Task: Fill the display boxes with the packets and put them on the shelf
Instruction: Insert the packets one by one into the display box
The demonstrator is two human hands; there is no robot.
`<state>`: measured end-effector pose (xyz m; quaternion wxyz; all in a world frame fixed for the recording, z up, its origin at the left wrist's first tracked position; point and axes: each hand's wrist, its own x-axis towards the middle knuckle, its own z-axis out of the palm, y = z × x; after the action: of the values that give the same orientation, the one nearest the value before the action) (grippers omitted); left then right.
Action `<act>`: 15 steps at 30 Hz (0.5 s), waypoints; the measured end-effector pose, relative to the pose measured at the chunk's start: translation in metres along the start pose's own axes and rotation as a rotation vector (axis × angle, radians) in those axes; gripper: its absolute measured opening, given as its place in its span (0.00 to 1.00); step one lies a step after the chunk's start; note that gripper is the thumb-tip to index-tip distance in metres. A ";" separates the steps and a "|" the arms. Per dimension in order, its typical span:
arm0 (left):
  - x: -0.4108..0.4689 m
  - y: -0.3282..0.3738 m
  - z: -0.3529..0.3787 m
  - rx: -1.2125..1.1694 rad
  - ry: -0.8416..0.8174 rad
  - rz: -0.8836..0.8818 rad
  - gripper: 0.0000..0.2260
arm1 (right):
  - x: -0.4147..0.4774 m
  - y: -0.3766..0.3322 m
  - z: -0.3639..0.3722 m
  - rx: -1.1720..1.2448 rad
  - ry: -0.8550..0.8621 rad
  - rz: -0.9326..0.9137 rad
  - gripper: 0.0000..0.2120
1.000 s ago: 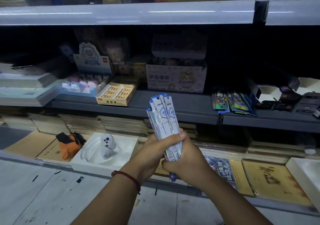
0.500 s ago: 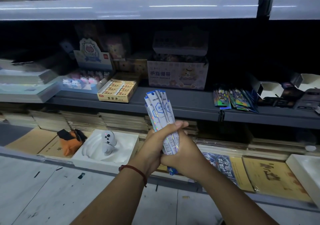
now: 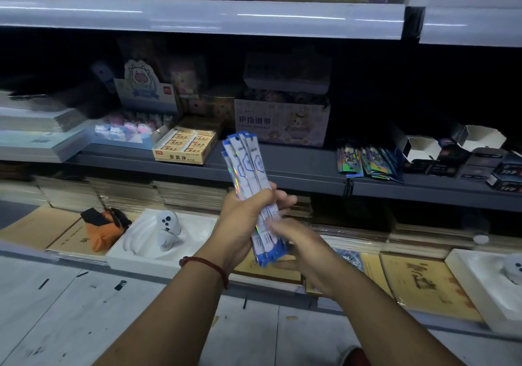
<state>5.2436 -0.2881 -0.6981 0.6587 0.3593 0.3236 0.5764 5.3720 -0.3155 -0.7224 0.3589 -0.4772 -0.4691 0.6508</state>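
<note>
A bundle of long white-and-blue packets (image 3: pixel 248 168) stands upright in front of the grey middle shelf (image 3: pixel 296 178). My left hand (image 3: pixel 243 219) is wrapped around the bundle's middle. My right hand (image 3: pixel 296 250) sits lower and to the right, its fingers at the bundle's bottom end; its grip there is blurred. Two empty dark display boxes with white insides (image 3: pixel 421 147) (image 3: pixel 480 137) sit on the shelf at the right. A loose pile of dark, colourful packets (image 3: pixel 367 161) lies next to them.
On the shelf stand a yellow eraser box (image 3: pixel 185 147), a finger-bandage box (image 3: pixel 282 123) and a cow-figure display (image 3: pixel 132 128). Stacked notebooks fill the lower shelf (image 3: pixel 423 283), with a white tray (image 3: pixel 132 255) and an orange pouch (image 3: pixel 99 230). The white upper shelf edge (image 3: pixel 197 17) overhangs.
The bundle has tilted a little left. My right hand has slid from the bundle's middle down to its bottom end and loosened; my left hand keeps its grip.
</note>
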 end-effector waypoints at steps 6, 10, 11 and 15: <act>-0.005 -0.007 0.024 -0.092 0.082 0.076 0.07 | 0.004 0.000 0.012 0.935 0.049 0.214 0.33; -0.010 -0.015 0.035 -0.089 0.063 0.120 0.07 | 0.006 0.003 0.013 1.066 0.137 0.161 0.34; -0.011 -0.016 0.036 -0.116 0.059 0.130 0.08 | 0.006 0.002 0.011 1.084 0.171 0.143 0.34; -0.014 -0.020 0.040 -0.212 0.026 0.134 0.12 | 0.005 -0.003 0.012 1.194 0.193 0.102 0.30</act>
<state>5.2862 -0.3078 -0.6936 0.6487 0.3009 0.2448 0.6547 5.3593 -0.3130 -0.7203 0.5738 -0.2722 0.0353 0.7716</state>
